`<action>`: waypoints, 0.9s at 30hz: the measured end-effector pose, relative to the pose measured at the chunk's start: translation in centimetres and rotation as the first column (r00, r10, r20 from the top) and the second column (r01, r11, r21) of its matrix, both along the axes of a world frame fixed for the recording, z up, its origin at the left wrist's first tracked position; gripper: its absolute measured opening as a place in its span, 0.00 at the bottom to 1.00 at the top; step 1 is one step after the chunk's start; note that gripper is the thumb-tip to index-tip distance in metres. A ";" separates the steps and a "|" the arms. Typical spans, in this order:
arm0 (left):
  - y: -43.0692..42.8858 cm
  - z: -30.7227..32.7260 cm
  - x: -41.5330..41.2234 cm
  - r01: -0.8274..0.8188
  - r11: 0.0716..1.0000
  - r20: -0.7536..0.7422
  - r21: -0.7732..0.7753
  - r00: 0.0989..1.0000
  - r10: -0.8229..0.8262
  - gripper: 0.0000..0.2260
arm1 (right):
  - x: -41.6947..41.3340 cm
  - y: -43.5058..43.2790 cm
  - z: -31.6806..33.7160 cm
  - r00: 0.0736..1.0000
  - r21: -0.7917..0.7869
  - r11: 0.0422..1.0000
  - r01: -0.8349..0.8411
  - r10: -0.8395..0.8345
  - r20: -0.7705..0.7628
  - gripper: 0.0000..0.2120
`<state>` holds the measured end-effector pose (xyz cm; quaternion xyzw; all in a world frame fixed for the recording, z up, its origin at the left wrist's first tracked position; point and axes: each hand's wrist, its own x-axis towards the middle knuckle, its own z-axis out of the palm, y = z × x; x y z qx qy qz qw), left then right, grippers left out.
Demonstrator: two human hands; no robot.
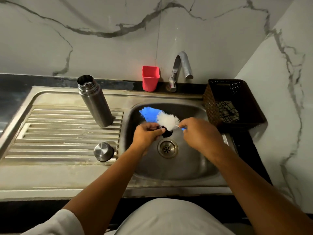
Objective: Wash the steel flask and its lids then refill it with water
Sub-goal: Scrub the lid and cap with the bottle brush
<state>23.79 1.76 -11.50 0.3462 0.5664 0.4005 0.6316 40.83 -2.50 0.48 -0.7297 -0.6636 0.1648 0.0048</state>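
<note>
My left arm comes up from the sleeve at 7 o'clock and reaches over the front edge of the sink [169, 172], the wrist bent a little so the left hand [146, 135] hangs above the basin. From those fingers the steel flask [95, 100] is well apart at 10 o'clock, standing upright on the ribbed drainboard [59, 133] with its mouth open. The steel lid [103, 151] sits on the same ribs at 8 o'clock, near the basin's edge. My left fingers are curled tight round the black lid [166, 133], which pokes out on their right side, mostly hidden in my grip, just above the drain [167, 148]. The brush [159, 117] lies across it, the white bristles touching the black lid and the blue tip pointing off to 10 o'clock. My right arm comes in from 5 o'clock, knuckles up, and the right hand [201, 133] pinches the brush's thin handle between thumb and fingertips, the other fingers folded under. Beyond the hands at 12 o'clock stand a red cup [150, 78] and the tap [182, 68]. A dark basket [233, 92] holding a checked cloth [227, 111] sits at 2 o'clock from my right hand.
</note>
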 end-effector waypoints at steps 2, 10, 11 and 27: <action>0.4 -0.4 -0.2 -0.029 1.000 -0.055 -0.004 0.998 0.028 0.09 | -0.8 -0.1 0.4 0.998 -0.035 0.999 -0.013 0.015 0.064 0.20; 1.0 0.0 -0.9 0.135 0.990 0.083 0.042 0.987 -0.138 0.11 | -0.2 0.6 -0.4 0.990 -0.087 0.990 0.112 -0.119 -0.070 0.13; 1.0 0.0 -1.2 0.108 0.994 0.178 -0.004 0.978 -0.105 0.10 | 0.4 0.9 -0.6 0.963 -0.138 0.978 0.155 -0.181 -0.199 0.12; 1.2 -0.3 -3.4 -0.155 0.979 -0.162 0.132 0.971 0.176 0.11 | 1.1 -0.1 -2.0 0.714 -0.285 0.918 0.275 -0.394 -0.579 0.11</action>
